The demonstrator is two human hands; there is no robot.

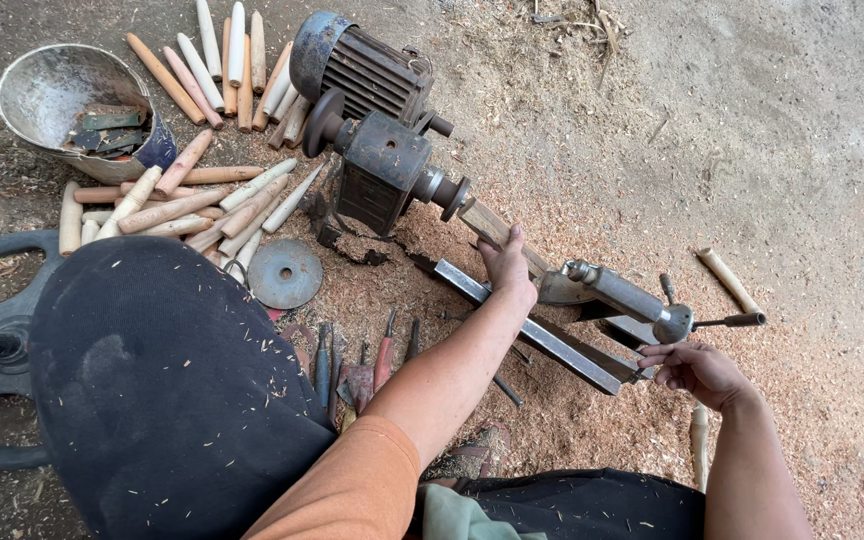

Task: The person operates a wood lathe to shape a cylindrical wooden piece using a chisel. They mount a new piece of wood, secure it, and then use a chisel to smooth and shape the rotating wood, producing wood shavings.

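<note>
1. At the far left we see a metal bowl (52, 95) on the sawdust-strewn floor (802, 130), with flat metal scraps lying in it.
2. Beside and below the bowl lies a loose heap of turned wooden pegs (182, 205), with more pegs near the motor (357, 65).
3. A round metal disc (285, 273) lies flat just below the heap, and several hand tools (367, 365) lie in the sawdust next to our dark-clad knee.
4. The motor sits behind the lathe headstock (382, 170), whose spindle points right.
5. A squared wooden blank (487, 222) sits between the spindle and the tailstock (617, 295), above the lathe's steel bed (532, 325).
6. Our left hand (507, 265) has its grip closed around the blank, thumb up.
7. Our right hand (697, 372) rests at the tailstock end of the bed, fingers curled loosely at the metal; we cannot tell whether they clasp anything.
8. A single wooden stick (727, 280) lies apart at the right.
</note>
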